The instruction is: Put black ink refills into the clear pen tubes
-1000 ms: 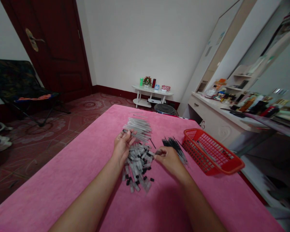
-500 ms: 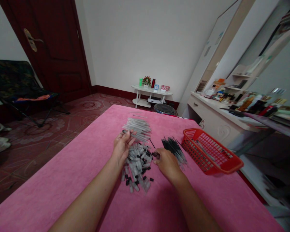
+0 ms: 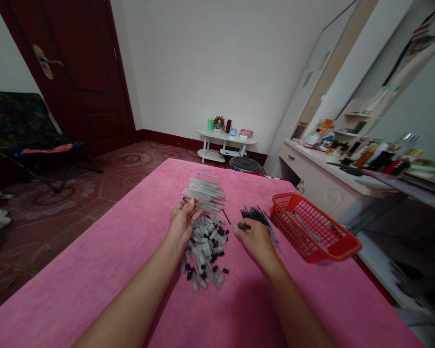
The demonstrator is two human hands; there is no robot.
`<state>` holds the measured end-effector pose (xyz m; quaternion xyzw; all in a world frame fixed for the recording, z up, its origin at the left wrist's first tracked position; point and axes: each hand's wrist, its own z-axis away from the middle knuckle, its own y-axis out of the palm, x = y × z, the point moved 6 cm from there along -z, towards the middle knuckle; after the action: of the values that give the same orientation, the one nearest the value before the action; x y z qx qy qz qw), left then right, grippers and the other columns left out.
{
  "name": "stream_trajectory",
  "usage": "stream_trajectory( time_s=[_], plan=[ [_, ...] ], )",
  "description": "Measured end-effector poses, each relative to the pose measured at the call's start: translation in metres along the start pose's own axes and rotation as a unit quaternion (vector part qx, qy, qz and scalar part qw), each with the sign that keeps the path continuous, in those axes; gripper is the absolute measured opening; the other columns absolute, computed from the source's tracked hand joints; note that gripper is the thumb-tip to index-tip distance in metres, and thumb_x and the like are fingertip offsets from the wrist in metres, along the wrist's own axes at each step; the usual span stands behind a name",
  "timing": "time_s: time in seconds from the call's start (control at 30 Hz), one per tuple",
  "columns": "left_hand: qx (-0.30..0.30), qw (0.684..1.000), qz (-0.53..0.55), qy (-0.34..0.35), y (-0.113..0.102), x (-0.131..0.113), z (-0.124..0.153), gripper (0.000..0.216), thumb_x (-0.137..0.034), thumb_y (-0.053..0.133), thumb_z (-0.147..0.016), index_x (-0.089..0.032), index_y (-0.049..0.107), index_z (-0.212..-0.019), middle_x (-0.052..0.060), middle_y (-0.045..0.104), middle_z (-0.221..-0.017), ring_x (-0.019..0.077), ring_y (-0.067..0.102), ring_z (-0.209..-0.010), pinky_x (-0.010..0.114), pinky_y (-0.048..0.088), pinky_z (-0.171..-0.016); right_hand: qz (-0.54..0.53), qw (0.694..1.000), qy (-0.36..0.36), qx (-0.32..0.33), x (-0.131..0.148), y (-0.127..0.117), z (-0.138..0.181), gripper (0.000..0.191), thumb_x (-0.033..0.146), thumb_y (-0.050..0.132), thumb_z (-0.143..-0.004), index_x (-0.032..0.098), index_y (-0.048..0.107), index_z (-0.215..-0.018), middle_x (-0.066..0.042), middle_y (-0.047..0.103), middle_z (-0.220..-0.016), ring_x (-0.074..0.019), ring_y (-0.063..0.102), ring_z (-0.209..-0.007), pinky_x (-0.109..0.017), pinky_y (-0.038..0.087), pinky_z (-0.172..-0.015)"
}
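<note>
My left hand [image 3: 181, 221] is palm up near the pen barrels, thumb and finger closed on a small dark-ended piece [image 3: 185, 198] that is mostly hidden. My right hand [image 3: 256, 238] is pinched beside the refills, with a small, partly pale piece at its fingertips, too blurred to name. Between the hands lies a loose pile of clear pen caps [image 3: 204, 249] mixed with small black plugs [image 3: 225, 271]. Beyond it are translucent pen barrels [image 3: 205, 189] laid side by side. Dark pen refills [image 3: 255, 213] are bunched next to my right hand; one dark stick [image 3: 225, 216] lies apart.
A red plastic basket [image 3: 313, 229] with some thin sticks inside stands on the right of the pink cloth-covered table [image 3: 105, 261]. Behind it is a dresser [image 3: 322, 174] crowded with bottles. A low white stand [image 3: 208, 153] is by the far wall, a folding chair [image 3: 32, 125] at left.
My right hand has moved slightly right, away from the cap pile towards the refills, its fingers still pinched. My left hand stays nearly in place. The view has shifted a little.
</note>
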<state>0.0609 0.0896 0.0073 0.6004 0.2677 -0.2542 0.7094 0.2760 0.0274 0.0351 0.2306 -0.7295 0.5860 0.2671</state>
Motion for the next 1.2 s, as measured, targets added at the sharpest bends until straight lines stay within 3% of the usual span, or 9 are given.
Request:
stream_trajectory(
  time_s=[0.07, 0.17, 0.27, 0.47, 0.63, 0.87, 1.07, 1.2],
  plan=[
    [0.001, 1.000, 0.004, -0.003, 0.001, 0.001, 0.000, 0.013, -0.013, 0.067, -0.071, -0.016, 0.059, -0.081, 0.001, 0.067, -0.088, 0.0141, 0.067, -0.084, 0.026, 0.051, -0.075, -0.176, 0.984, 0.022, 0.016, 0.001, 0.004, -0.001, 0.019, 0.034, 0.060, -0.071, 0.016, 0.060, -0.074, -0.002, 0.062, -0.063, -0.0143, 0.057, -0.055, -0.024, 0.040, -0.050],
    [0.003, 1.000, 0.010, -0.009, 0.003, 0.002, 0.002, 0.011, -0.013, 0.066, -0.072, -0.015, 0.060, -0.081, 0.000, 0.067, -0.086, 0.0141, 0.066, -0.083, 0.026, 0.052, -0.074, -0.362, 0.929, 0.060, 0.044, 0.005, 0.013, 0.001, 0.035, 0.039, 0.065, -0.068, 0.015, 0.059, -0.092, 0.001, 0.059, -0.060, -0.0115, 0.054, -0.047, -0.022, 0.039, -0.043],
    [0.010, 1.000, 0.012, -0.009, 0.004, 0.002, 0.002, 0.010, -0.013, 0.066, -0.072, -0.015, 0.060, -0.080, 0.000, 0.067, -0.085, 0.0139, 0.066, -0.083, 0.026, 0.052, -0.074, -0.446, 0.889, 0.086, 0.063, 0.011, 0.017, 0.005, 0.046, 0.038, 0.070, -0.065, 0.015, 0.057, -0.103, 0.001, 0.062, -0.064, -0.0114, 0.058, -0.049, -0.021, 0.044, -0.046],
    [0.015, 1.000, 0.010, -0.007, 0.004, 0.003, 0.002, 0.010, -0.014, 0.066, -0.072, -0.015, 0.061, -0.080, 0.000, 0.067, -0.084, 0.0142, 0.066, -0.083, 0.026, 0.052, -0.072, -0.509, 0.845, 0.149, 0.070, 0.017, 0.019, 0.011, 0.036, 0.041, 0.072, -0.065, 0.016, 0.054, -0.083, -0.006, 0.068, -0.076, -0.0151, 0.066, -0.059, -0.021, 0.049, -0.050],
    [0.010, 1.000, 0.015, -0.010, 0.004, 0.004, 0.002, 0.010, -0.013, 0.066, -0.072, -0.014, 0.060, -0.080, 0.001, 0.068, -0.083, 0.0146, 0.067, -0.082, 0.027, 0.052, -0.075, -0.518, 0.845, 0.130, 0.004, 0.015, 0.017, 0.010, 0.031, 0.038, 0.074, -0.063, 0.015, 0.057, -0.073, 0.003, 0.059, -0.055, -0.0079, 0.054, -0.045, -0.017, 0.044, -0.044],
    [0.006, 1.000, 0.023, -0.012, 0.005, 0.003, 0.004, 0.005, -0.010, 0.063, -0.075, -0.013, 0.060, -0.078, 0.001, 0.068, -0.080, 0.0136, 0.067, -0.079, 0.025, 0.053, -0.071, -0.543, 0.830, 0.128, -0.014, 0.018, 0.018, 0.012, 0.032, 0.032, 0.076, -0.059, 0.015, 0.058, -0.079, -0.003, 0.067, -0.070, -0.0125, 0.064, -0.060, -0.021, 0.051, -0.055],
    [0.013, 1.000, 0.007, -0.015, 0.007, 0.004, 0.004, 0.007, -0.011, 0.064, -0.073, -0.013, 0.061, -0.079, 0.002, 0.068, -0.080, 0.0135, 0.067, -0.077, 0.024, 0.054, -0.069, -0.503, 0.858, 0.105, -0.021, 0.018, 0.021, 0.010, 0.032, 0.035, 0.074, -0.064, 0.015, 0.056, -0.081, -0.002, 0.067, -0.067, -0.0129, 0.064, -0.058, -0.021, 0.050, -0.053],
    [0.017, 0.999, -0.025, -0.018, 0.010, 0.006, 0.007, 0.011, -0.014, 0.068, -0.070, -0.013, 0.061, -0.078, 0.004, 0.069, -0.078, 0.0139, 0.067, -0.073, 0.025, 0.055, -0.068, -0.444, 0.893, 0.064, -0.029, 0.023, 0.019, 0.009, 0.027, 0.033, 0.070, -0.067, 0.016, 0.055, -0.082, -0.002, 0.065, -0.067, -0.0157, 0.065, -0.060, -0.024, 0.051, -0.053]
  ],
)
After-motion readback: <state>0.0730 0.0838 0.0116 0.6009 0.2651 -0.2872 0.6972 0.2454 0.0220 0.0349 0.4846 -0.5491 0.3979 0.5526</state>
